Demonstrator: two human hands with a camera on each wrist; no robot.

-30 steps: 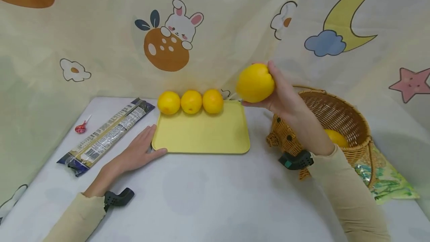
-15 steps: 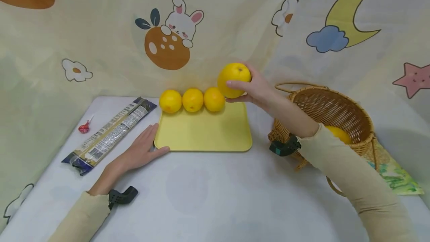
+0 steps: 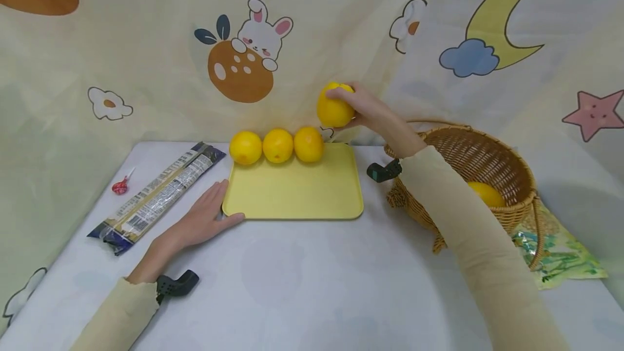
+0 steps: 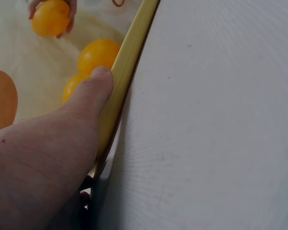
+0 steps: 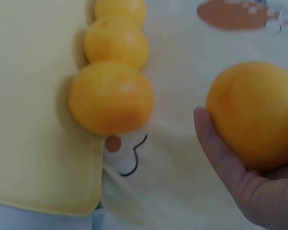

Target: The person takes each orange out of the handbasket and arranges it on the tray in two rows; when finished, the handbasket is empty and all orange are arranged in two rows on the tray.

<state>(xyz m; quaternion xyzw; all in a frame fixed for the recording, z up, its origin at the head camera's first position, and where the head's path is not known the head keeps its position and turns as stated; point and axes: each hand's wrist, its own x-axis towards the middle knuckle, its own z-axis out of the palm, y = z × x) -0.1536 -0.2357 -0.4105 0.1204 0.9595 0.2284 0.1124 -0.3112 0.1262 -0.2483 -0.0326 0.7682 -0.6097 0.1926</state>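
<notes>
My right hand [image 3: 374, 107] holds an orange [image 3: 333, 111] up above the back right corner of a yellow tray [image 3: 292, 194]. In the right wrist view, the fingers [image 5: 221, 155] curl round the fruit from below. Three more oranges stand in a row along the tray's back edge: a left one [image 3: 246, 148], a middle one [image 3: 278, 145] and a right one [image 3: 309, 144]. At the tray's front left corner rests my left hand [image 3: 201, 221], its fingers straight along the left side. Its thumb [image 4: 93, 91] lies on the front rim.
A wicker basket [image 3: 487, 150] with an orange [image 3: 486, 194] in it stands on the right. Under its right side lies a green printed bag [image 3: 560, 248]. A long sealed packet [image 3: 161, 194] and a red lollipop [image 3: 119, 186] lie on the left. Patterned cloth [image 3: 341, 26] hangs behind the table.
My right hand has carried the orange left from near the basket to over the tray's back right, turning it on the way, then lifted it slightly. The left hand stays in place.
</notes>
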